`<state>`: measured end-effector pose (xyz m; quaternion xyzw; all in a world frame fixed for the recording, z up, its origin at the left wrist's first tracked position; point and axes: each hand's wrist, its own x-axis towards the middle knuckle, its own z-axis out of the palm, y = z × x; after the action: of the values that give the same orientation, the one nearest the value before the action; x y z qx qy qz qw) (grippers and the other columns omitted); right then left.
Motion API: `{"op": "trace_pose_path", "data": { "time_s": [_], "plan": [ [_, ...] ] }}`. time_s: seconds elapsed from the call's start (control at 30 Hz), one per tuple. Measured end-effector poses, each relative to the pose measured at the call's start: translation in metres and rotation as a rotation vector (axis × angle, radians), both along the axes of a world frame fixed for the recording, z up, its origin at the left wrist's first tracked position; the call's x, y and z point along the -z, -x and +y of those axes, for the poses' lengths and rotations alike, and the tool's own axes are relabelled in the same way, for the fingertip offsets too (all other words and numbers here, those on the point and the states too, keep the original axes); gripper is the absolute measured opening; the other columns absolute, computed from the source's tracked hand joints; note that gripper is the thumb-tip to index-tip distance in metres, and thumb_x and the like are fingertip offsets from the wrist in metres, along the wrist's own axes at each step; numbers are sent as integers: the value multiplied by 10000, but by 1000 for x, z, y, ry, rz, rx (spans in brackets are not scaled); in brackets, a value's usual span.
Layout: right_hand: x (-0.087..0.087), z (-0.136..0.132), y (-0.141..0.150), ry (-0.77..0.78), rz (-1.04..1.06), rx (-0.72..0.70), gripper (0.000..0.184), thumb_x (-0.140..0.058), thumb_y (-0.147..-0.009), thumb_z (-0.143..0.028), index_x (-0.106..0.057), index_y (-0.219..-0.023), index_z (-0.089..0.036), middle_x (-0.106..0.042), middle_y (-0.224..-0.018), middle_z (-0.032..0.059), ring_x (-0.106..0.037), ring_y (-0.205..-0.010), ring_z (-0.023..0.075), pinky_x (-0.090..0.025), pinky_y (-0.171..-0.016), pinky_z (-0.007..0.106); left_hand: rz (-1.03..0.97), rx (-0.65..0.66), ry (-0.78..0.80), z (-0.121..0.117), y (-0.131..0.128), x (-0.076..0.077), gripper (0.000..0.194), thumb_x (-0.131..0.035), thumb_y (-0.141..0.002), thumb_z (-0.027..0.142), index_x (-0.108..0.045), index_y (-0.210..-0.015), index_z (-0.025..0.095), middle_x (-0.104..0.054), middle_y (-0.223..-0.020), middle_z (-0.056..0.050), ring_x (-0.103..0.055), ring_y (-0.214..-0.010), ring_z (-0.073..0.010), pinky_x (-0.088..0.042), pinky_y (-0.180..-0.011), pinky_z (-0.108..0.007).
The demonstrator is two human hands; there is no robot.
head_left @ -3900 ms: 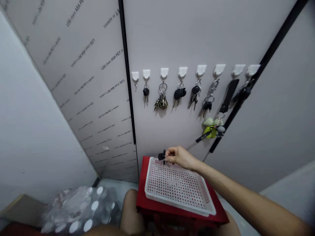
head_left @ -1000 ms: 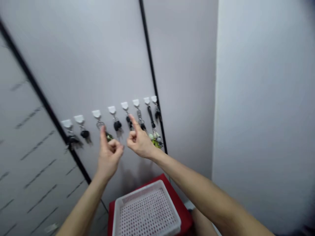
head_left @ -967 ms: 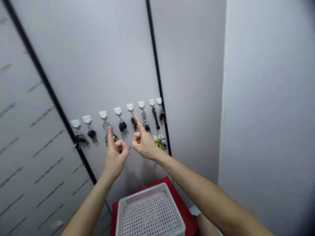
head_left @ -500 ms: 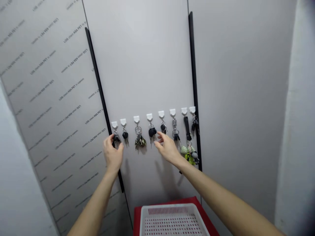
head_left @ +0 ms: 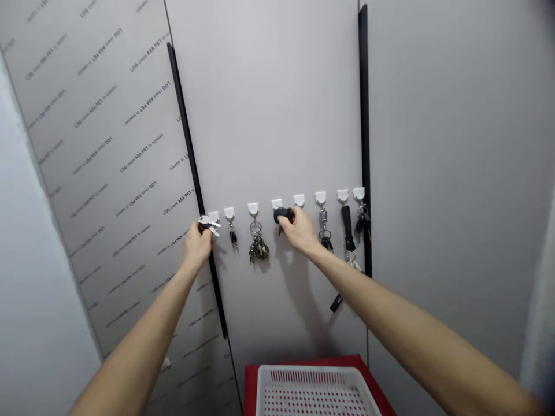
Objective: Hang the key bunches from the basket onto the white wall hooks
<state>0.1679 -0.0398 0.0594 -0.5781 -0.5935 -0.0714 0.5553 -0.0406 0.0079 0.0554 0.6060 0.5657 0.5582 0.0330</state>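
My left hand (head_left: 197,245) is closed on a bunch of keys (head_left: 210,224) at the leftmost white hook (head_left: 214,216); their silver blades point right. My right hand (head_left: 299,230) pinches a black-headed key bunch (head_left: 282,215) just below the fourth hook (head_left: 276,203). Whether either bunch is still on its hook I cannot tell. Between my hands hang a small key set (head_left: 233,236) and a fuller brass-coloured key bunch (head_left: 259,249). My right hand hides what hangs from the fifth hook (head_left: 299,200).
To the right hang keys on a silver clip (head_left: 324,222), a black strap (head_left: 347,228) and dark keys (head_left: 363,222). Long black handles (head_left: 364,115) run down the cabinet doors. Below, a white perforated basket (head_left: 318,370) stands on a red surface (head_left: 251,384).
My left hand has closed on the leftmost keys and tipped them up. My right hand has closed on the fourth hook's keys and lifted them. The view has shifted slightly.
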Motion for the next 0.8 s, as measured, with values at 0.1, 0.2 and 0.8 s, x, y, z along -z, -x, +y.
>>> {"op": "trace_pose_path", "data": {
  "time_s": [0.1,0.2,0.8],
  "plan": [
    [-24,-6,3,-77,-41,-27,211,-347,-659,-315,-456,-738,-154,-493,-620,17,-427,-556,113,-319,-509,212,-82,6,-96,-4,1,-16,234,-342,-619,203,-464,-818,180,-544,-635,-8,-514,-595,-142,-398,-569,-262],
    [-23,-12,8,1,-140,-168,207,-370,-655,-295,-481,-750,-148,-500,-627,16,-431,-562,106,-327,-523,212,-23,175,-48,-10,-8,-7,188,-395,-609,222,-479,-770,171,-538,-674,-6,-509,-620,-135,-396,-594,-263],
    [25,21,55,-42,83,-322,157,-432,-640,-273,-511,-695,-149,-513,-651,13,-445,-626,113,-349,-601,232,-377,497,-2,-17,-45,14,229,-444,-554,190,-544,-745,114,-480,-508,40,-346,-383,-41,-306,-398,-166]
  ]
}}
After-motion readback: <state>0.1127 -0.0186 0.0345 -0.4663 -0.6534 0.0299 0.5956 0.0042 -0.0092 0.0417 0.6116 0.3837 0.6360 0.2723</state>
